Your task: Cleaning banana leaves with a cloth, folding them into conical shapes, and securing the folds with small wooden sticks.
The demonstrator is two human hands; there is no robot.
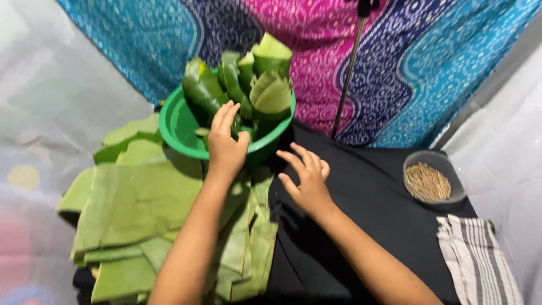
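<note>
Cut banana leaves (132,206) lie stacked on my black tabletop (367,197). Behind them, my green bowl (175,127) holds folded leaf parcels (265,85). My left hand (226,144) rests on its rim, fingers together. My right hand (307,178) hovers spread, empty.

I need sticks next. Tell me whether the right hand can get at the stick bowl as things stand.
Probably yes: the right hand is empty and open, and only bare black cloth lies between it and the stick bowl.
</note>
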